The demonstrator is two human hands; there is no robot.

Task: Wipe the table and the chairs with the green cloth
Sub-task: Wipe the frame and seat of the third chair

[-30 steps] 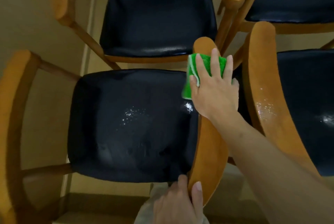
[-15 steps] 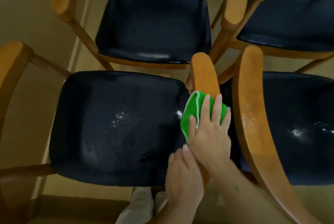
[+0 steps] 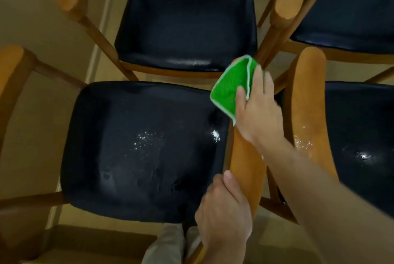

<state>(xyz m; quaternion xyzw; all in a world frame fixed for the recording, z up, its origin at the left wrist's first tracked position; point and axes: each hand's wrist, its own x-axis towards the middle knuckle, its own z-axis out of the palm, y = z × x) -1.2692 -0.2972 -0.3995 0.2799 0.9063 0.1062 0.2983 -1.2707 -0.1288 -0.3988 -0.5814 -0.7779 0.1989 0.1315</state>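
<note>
I look down on a wooden chair with a black seat (image 3: 136, 148) and a curved wooden backrest (image 3: 245, 161). My right hand (image 3: 258, 110) grips the green cloth (image 3: 232, 84) and holds it wrapped over the far end of that backrest. My left hand (image 3: 223, 210) grips the near end of the same backrest, thumb on top. White specks and wet streaks lie on the black seat.
Three more black-seated wooden chairs stand close: one behind (image 3: 185, 22), one at the right (image 3: 362, 135) with its backrest (image 3: 307, 101) next to my right arm, one at the back right (image 3: 349, 8). Beige floor (image 3: 38, 18) on the left. My trouser legs (image 3: 168, 242) show below.
My right hand slid the green cloth along the backrest towards me and then back to its far end. My left hand has kept its grip on the near end.
</note>
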